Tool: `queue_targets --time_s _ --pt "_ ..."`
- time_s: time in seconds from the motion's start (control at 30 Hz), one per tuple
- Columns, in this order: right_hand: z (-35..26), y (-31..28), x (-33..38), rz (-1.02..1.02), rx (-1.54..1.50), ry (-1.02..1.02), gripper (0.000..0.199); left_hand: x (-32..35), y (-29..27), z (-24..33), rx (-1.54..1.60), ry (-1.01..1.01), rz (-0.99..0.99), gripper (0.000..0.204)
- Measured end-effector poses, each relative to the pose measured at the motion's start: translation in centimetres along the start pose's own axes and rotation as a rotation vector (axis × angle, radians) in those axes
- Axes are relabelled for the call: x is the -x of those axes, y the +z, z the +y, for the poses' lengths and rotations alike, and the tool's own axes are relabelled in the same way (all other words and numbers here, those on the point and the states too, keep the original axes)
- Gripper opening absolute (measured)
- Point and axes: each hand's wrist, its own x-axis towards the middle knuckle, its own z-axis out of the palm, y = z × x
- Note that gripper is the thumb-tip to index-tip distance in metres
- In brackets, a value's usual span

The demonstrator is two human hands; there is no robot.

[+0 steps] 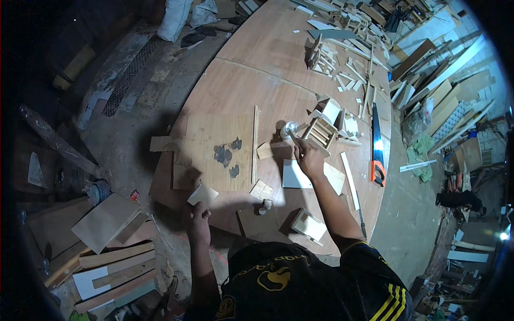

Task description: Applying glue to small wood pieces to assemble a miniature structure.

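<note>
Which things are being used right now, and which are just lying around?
Seem to be in use:
small wooden square, in the left hand
round container, near the right hand

Seem just lying about:
orange-handled saw
green cloth
white sack

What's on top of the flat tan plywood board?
Dark grey patches on the board. The pale square wooden piece in the left hand blocks part of its near edge; whatever's beneath is covered.

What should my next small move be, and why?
Probably draw your right hand back from the small round container toward the pale wooden piece, because your right hand reaches out at the container while your left hand holds the piece, well apart from it.
</note>
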Motion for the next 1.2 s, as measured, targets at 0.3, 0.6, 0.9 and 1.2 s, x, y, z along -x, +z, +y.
queue_targets --time_s 0.3,0.6,0.9,1.2 --pt "0.1 -0.1 -0.3 -0.091 -0.013 0.068 0.032 -5.1 5.4 -4.7 0.149 -0.263 -0.336 0.028" --pt "-0.9 0.7 -0.1 -0.218 0.058 0.043 0.040 -11.3 16.8 -11.5 0.423 -0.640 -0.584 0.023" --pt "-1.8 -1.1 0.7 -0.264 0.082 0.050 0.046 -15.2 23.7 -14.6 0.524 -0.673 -0.522 0.044" --pt "-0.1 -3.3 1.0 -0.299 0.054 0.012 0.041 -15.6 24.9 -15.8 0.596 -0.638 -0.531 0.046"
